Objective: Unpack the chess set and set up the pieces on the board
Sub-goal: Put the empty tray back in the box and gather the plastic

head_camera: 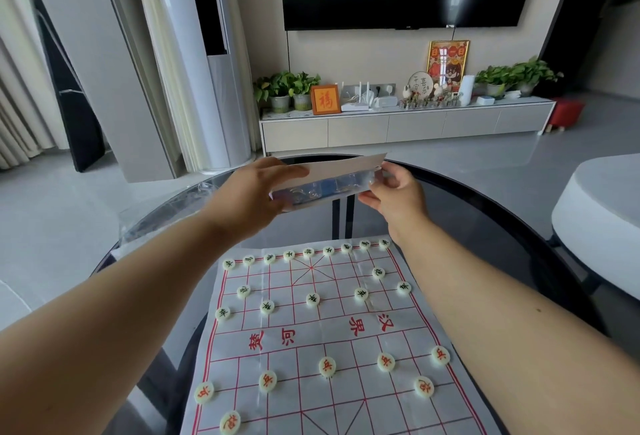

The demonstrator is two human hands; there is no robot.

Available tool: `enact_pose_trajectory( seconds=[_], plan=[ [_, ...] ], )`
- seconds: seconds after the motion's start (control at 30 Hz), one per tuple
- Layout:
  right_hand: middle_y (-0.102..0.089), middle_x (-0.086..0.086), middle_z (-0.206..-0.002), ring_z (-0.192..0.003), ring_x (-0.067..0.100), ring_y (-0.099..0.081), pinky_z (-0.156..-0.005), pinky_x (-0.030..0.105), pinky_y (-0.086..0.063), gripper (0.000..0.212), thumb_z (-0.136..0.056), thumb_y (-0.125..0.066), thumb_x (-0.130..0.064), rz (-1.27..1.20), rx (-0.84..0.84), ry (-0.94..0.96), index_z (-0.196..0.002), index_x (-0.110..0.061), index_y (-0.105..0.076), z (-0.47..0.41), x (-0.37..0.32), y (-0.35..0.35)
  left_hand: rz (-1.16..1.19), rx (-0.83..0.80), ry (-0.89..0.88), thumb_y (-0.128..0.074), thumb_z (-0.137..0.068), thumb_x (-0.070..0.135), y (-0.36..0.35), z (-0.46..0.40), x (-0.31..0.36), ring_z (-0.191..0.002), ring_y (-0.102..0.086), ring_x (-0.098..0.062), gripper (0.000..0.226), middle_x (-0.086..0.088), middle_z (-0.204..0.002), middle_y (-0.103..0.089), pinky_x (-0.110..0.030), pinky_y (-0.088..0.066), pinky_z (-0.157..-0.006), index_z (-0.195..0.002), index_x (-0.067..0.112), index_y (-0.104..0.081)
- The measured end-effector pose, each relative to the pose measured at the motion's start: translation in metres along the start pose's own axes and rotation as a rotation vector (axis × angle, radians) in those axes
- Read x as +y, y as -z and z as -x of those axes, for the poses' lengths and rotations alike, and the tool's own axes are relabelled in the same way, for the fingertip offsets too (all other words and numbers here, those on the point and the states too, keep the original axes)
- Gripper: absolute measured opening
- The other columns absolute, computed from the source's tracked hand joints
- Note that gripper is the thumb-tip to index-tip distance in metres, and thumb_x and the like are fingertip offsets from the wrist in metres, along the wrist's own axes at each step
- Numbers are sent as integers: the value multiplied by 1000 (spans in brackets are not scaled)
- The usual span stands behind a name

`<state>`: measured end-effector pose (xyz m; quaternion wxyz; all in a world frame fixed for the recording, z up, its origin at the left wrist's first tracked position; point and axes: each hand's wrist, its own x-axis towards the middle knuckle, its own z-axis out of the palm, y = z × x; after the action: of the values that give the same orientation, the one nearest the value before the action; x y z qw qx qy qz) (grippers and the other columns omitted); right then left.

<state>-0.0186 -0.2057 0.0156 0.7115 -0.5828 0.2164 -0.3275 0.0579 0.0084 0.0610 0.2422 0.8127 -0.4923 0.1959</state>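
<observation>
We are working over the round dark glass table point(485, 220), with the paper chess board point(322, 341) lying toward its near edge. The green-lettered pieces point(312, 299) are standing along the board's far edge and the rows just inside it, the red-lettered pieces point(327, 366) toward its near edge. Above the table's far edge we are holding up the packaging box point(332, 180), clear plastic with a white flap: our left hand point(249, 199) is curling around its left end, our right hand point(394, 192) pinching its right end. To do this well, we are probably best keeping it level and setting it down well apart from the board, so no piece gets knocked.
</observation>
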Motion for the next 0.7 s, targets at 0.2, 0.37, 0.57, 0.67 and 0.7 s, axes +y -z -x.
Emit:
enact_pose_trajectory(
  seconds=[0.2,0.37,0.57,0.67,0.7],
  plan=[
    [-62,10,-111,-81,13,-66,-74,32,-59,44,-83,-64,7,125,-1,22,-122,-11,-53,-3,-5,-5,-156,11,-172,-77,-76,13,-3,7,-12,-78,-54,-18,54,-11,-110,-61,-22,-43,-72,-127,11,-59],
    [-59,9,-116,-77,15,-67,-72,33,-60,37,-78,-69,10,128,-13,38,-107,-9,-56,-2,-11,-2,-369,44,-250,-81,-70,7,-6,11,-22,-89,-62,-34,65,-19,-110,-58,-37,-55,-65,-129,14,-55],
    [-57,14,-109,-82,25,-64,-78,37,-58,31,-70,-75,-19,-96,-325,100,-94,-16,-57,4,-22,6,-63,146,-42,-66,-83,3,-2,5,-18,-93,-59,-27,62,-14,-116,-56,-33,-49,-77,-138,18,-41],
    [-55,13,-107,-73,21,-65,-74,36,-59,19,-80,-70,-17,54,-263,190,-93,-14,-57,1,-23,5,-27,128,151,-66,-84,10,-1,-2,-18,-91,-61,-31,40,-12,-112,-60,-35,-49,-81,-122,8,-54],
    [-56,12,-108,-71,19,-66,-72,34,-59,16,-83,-69,-12,102,-235,233,-94,-12,-57,0,-22,4,-20,120,203,-66,-85,12,-1,-3,-18,-89,-61,-32,35,-13,-110,-61,-36,-49,-78,-118,8,-53]
  ],
)
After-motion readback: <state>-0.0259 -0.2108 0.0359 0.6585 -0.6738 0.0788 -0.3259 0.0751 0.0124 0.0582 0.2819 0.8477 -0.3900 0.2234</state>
